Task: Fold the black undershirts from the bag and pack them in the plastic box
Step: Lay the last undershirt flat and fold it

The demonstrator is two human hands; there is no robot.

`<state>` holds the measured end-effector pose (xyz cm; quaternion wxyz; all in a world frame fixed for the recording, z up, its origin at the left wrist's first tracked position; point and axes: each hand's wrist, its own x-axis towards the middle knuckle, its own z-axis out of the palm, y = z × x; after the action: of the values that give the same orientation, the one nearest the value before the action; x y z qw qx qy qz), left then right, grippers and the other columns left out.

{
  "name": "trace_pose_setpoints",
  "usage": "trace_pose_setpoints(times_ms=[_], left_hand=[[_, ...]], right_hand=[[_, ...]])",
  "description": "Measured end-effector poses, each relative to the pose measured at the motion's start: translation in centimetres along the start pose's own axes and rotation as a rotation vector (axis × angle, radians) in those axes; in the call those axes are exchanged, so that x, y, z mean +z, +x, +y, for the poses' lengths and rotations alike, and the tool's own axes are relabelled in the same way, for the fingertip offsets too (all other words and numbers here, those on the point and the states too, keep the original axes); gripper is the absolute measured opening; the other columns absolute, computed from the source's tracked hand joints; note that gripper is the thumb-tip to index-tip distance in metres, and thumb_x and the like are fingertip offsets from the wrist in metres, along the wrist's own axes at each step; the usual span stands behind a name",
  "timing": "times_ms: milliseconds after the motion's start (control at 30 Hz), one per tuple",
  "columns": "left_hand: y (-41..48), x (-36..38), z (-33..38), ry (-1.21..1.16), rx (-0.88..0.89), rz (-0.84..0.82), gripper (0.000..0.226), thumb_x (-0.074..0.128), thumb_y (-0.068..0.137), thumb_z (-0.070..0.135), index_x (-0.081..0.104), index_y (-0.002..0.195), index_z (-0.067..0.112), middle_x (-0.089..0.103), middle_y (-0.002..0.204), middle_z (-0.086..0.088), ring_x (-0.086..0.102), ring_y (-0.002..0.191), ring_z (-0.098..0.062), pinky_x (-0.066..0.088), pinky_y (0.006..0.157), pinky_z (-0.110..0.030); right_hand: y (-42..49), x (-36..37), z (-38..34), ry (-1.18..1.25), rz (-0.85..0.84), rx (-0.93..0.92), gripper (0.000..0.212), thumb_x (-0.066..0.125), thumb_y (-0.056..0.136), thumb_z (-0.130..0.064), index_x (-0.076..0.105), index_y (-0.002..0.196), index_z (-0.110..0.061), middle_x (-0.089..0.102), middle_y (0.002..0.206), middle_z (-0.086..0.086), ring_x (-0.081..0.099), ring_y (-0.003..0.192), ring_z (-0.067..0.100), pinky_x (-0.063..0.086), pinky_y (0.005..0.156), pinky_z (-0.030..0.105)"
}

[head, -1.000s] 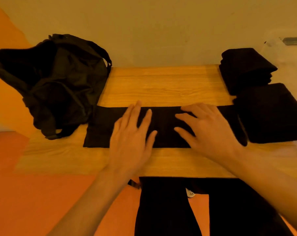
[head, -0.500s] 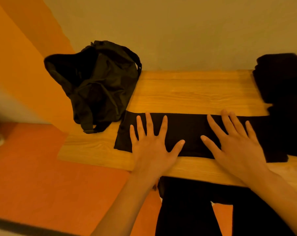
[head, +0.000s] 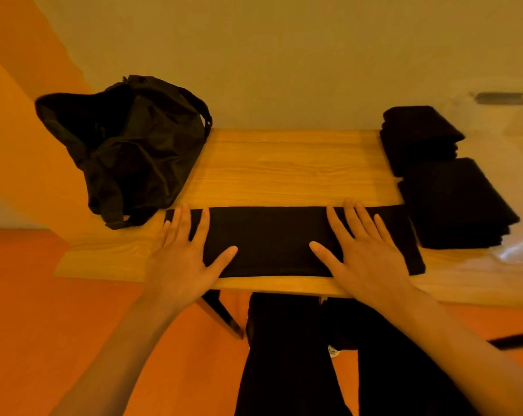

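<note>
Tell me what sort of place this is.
Probably a room in a home, though I cannot be sure: a wooden table against a plain wall, a black bag on it, and folded black undershirts piled to the right.

Bare left hand (head: 183, 265) and bare right hand (head: 366, 265), both forearms uncovered as far as they show, long plain black trousers (head: 287, 364) on both legs, small pale scrap of footwear (head: 332, 352) low between them, indistinct
</note>
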<state>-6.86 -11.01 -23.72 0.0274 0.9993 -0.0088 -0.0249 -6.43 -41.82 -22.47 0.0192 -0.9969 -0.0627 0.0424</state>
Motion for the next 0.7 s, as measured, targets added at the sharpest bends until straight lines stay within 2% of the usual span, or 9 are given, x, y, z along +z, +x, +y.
trace_pose_setpoints(times_ms=[200, 367, 433, 500, 600, 700], left_hand=[[-1.3, -0.5, -0.7, -0.037, -0.037, 0.001, 0.100, -0.004, 0.073, 0.092, -0.012, 0.158, 0.039, -0.021, 0.167, -0.003, -0.024, 0.152, -0.016, -0.003, 0.124, -0.038], [-1.4, -0.8, -0.3, 0.010, -0.047, -0.018, 0.101, -0.009, 0.073, 0.091, -0.013, 0.158, 0.037, -0.020, 0.167, -0.008, -0.024, 0.152, -0.019, -0.006, 0.125, -0.040], [-1.9, -1.5, 0.8, 0.056, -0.042, 0.054, 0.098, -0.014, 0.078, 0.088, -0.004, 0.160, 0.034, -0.011, 0.169, -0.013, -0.019, 0.154, -0.024, -0.004, 0.127, -0.044], [-2.1, -2.4, 3.1, 0.037, 0.017, 0.151, 0.094, -0.010, 0.085, 0.084, 0.007, 0.161, 0.031, -0.002, 0.169, -0.014, -0.011, 0.156, -0.028, -0.003, 0.127, -0.046], [-0.9, -3.0, 7.2, 0.003, 0.083, 0.158, 0.090, -0.009, 0.084, 0.083, -0.002, 0.160, 0.035, -0.015, 0.169, -0.010, -0.016, 0.155, -0.028, -0.005, 0.127, -0.046], [0.4, -1.4, 8.7, 0.030, 0.094, 0.056, 0.090, -0.005, 0.083, 0.086, -0.011, 0.159, 0.039, -0.023, 0.167, -0.006, -0.023, 0.153, -0.029, -0.005, 0.126, -0.050]], right_hand=[[-0.7, 0.0, 2.0, 0.021, -0.029, 0.052, 0.092, -0.019, 0.075, -0.083, -0.014, 0.156, -0.040, -0.019, 0.167, 0.005, -0.023, 0.152, 0.019, -0.004, 0.126, 0.043], [-1.0, -0.5, 2.8, 0.045, -0.055, 0.074, 0.088, -0.012, 0.081, -0.083, -0.014, 0.157, -0.038, -0.016, 0.167, 0.009, -0.019, 0.153, 0.023, -0.003, 0.126, 0.040], [-1.2, -1.0, 2.7, 0.007, 0.006, 0.046, 0.089, -0.016, 0.082, -0.082, -0.015, 0.157, -0.034, -0.014, 0.167, 0.013, -0.018, 0.153, 0.025, -0.004, 0.126, 0.041], [-1.1, -1.6, 2.0, -0.005, 0.082, -0.029, 0.085, -0.011, 0.086, -0.078, -0.012, 0.158, -0.033, -0.012, 0.167, 0.013, -0.018, 0.153, 0.026, -0.006, 0.125, 0.041], [0.1, -1.9, 0.0, 0.010, 0.068, -0.157, 0.079, -0.006, 0.090, -0.077, -0.015, 0.157, -0.036, -0.017, 0.166, 0.009, -0.020, 0.153, 0.024, -0.007, 0.125, 0.042], [1.2, -0.4, -0.4, -0.018, 0.032, -0.175, 0.079, -0.008, 0.088, -0.079, -0.014, 0.157, -0.040, -0.015, 0.168, 0.006, -0.019, 0.153, 0.022, -0.007, 0.125, 0.046]])
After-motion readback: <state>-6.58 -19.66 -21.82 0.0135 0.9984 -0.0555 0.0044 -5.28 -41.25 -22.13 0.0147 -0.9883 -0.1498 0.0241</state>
